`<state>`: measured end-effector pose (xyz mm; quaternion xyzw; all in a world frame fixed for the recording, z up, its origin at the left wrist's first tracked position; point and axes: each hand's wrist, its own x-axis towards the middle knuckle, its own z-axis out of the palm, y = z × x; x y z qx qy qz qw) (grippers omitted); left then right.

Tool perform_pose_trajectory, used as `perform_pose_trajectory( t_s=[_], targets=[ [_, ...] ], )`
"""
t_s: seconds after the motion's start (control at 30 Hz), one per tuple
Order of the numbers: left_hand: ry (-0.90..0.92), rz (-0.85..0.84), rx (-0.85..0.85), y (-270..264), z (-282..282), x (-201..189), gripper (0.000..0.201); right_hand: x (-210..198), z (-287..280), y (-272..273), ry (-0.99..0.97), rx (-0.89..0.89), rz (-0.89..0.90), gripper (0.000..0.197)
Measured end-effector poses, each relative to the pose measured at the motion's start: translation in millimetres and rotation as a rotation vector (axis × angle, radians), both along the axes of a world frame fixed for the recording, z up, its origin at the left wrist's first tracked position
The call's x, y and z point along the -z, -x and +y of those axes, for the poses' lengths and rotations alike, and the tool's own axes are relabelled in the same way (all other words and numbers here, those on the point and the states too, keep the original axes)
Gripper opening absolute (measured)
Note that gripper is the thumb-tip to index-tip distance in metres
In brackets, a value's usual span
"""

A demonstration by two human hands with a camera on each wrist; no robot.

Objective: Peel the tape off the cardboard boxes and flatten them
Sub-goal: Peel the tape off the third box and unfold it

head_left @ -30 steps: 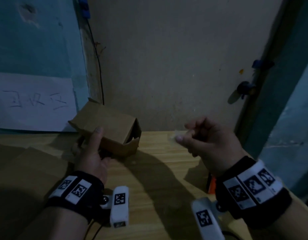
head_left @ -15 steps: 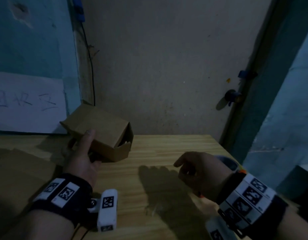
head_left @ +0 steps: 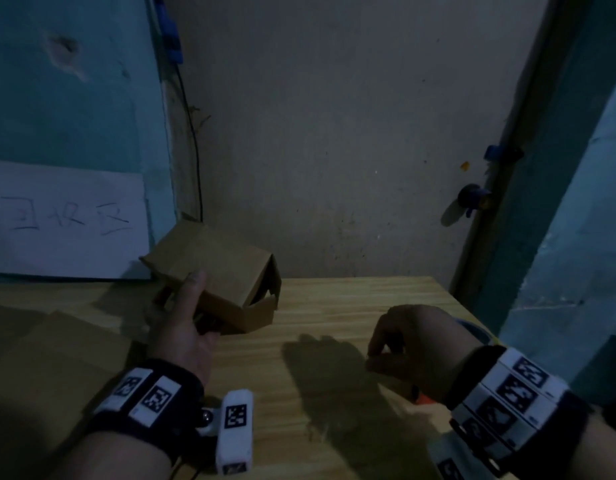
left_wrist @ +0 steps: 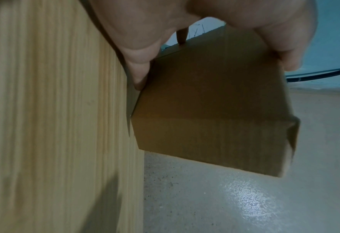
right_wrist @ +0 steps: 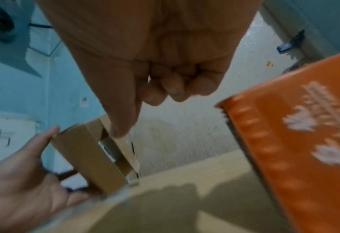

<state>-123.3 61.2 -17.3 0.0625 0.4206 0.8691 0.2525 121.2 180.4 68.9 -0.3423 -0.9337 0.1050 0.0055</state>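
A small brown cardboard box is tipped up off the wooden table at the back left, its open end with loose flaps facing right. My left hand grips it, forefinger along the top and the thumb underneath. In the left wrist view the fingers pinch the box by its near edge. My right hand hovers low over the table's right part, apart from the box. Its fingers are curled into the palm with the thumb straight; I see no tape in them.
A flattened brown cardboard lies on the table's left side. An orange packet sits under my right wrist. A blue-rimmed container shows past the table's right edge. A handwritten white sheet and a black cable hang on the wall.
My right hand dropped from in front of the wall, where it pinched a pale scrap, down to the table's right side; the scrap is out of sight. The left hand keeps holding the box.
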Motion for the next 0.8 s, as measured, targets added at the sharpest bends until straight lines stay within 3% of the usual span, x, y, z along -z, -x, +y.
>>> perform_pose_trajectory(
  t_s=[0.1, 0.13, 0.3, 0.43, 0.6, 0.73, 0.8],
  targets=[
    [-0.057, -0.047, -0.033, -0.4, -0.4, -1.7, 0.100, -2.4, -4.3, 0.5, 0.051, 0.034, 0.233, 0.008],
    [-0.079, -0.060, -0.051, -3.2, -1.7, -3.0, 0.104, -2.7, -6.3, 2.6, 0.080, 0.034, 0.339, 0.009],
    [-0.174, -0.180, 0.070, -7.7, -8.5, -9.0, 0.103, -7.8, -24.8, 34.7, 0.347, -0.035, 0.727, 0.010],
    [-0.240, -0.246, 0.072, -9.8, -13.3, -17.1, 0.065, -2.7, -32.3, 65.0, 0.381, 0.055, 0.914, 0.015],
    [-0.309, -0.293, 0.121, -8.7, -17.6, -19.8, 0.072, 19.2, -31.6, 93.0, 0.432, 0.177, 1.156, 0.008],
    [-0.274, -0.274, 0.127, -9.4, -16.8, -17.1, 0.083, 42.5, -21.5, 103.4, 0.569, 0.253, 1.263, 0.027],
    [-0.261, -0.250, 0.142, -8.5, -15.7, -15.1, 0.086, 51.4, -13.0, 106.5, 0.640, 0.308, 1.278, 0.027]
  ],
)
